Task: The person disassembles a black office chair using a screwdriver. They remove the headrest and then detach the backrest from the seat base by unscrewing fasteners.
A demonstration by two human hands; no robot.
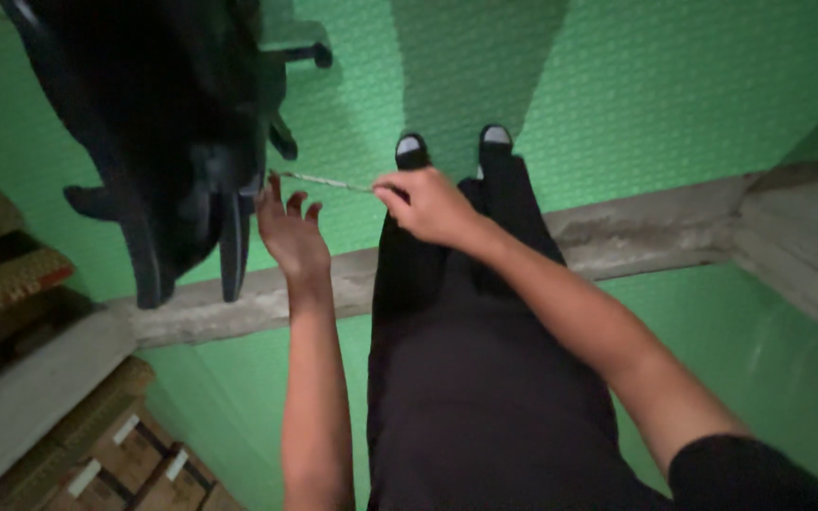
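A thin pale strand, like a cord or strip [326, 182], stretches between my two hands above a green textured floor. My right hand [428, 203] pinches its right end with fingers closed. My left hand [288, 232] is raised with fingers spread; the strand's left end reaches its fingertips, close beside a black office chair [158, 142]. Whether the left fingers grip the strand is unclear. My legs in dark trousers [471, 369] and two dark shoes with white toes [452, 147] are below.
A grey concrete ledge [636, 237] crosses the view and turns at the right. Green mat [674, 95] covers the floor. Woven patterned items [2, 274] and taped cardboard boxes [134, 464] lie at the left.
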